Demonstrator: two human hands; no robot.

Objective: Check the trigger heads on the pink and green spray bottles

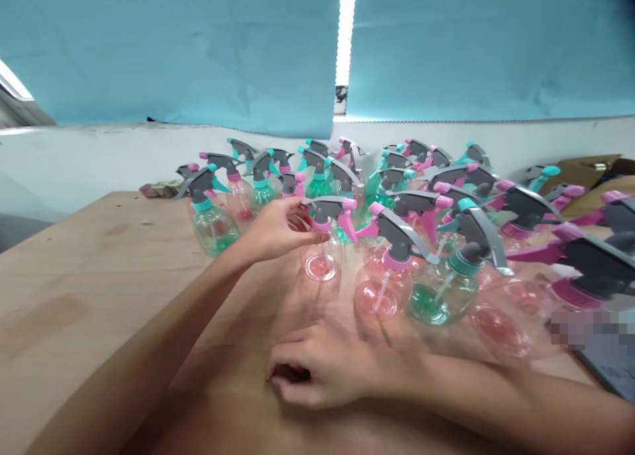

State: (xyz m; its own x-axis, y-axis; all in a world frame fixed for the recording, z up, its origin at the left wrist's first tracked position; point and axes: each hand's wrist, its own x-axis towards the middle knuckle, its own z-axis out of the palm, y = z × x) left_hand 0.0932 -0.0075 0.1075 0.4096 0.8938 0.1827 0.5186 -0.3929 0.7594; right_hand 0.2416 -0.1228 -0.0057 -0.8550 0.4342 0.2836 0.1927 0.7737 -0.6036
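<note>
My left hand (pixel 278 230) reaches across the wooden table and grips a clear pink spray bottle (pixel 321 260) around its neck. The thumb lies in front of the collar and the fingers curl behind it. That bottle stands upright, its grey trigger head topped in pink. Closer to me, my right hand (pixel 317 369) rests on the table with its fingers curled; a dark hollow shows inside and nothing is seen in it. Beyond its knuckles stand another pink spray bottle (pixel 383 289) and a green spray bottle (pixel 441 296).
Several more pink and green spray bottles crowd the back and right. One green-collared bottle (pixel 215 227) stands left of my left hand. A cardboard box (pixel 588 177) sits at the far right, small bundles (pixel 161 189) at the back left. Blue sheeting (pixel 198 51) hangs behind.
</note>
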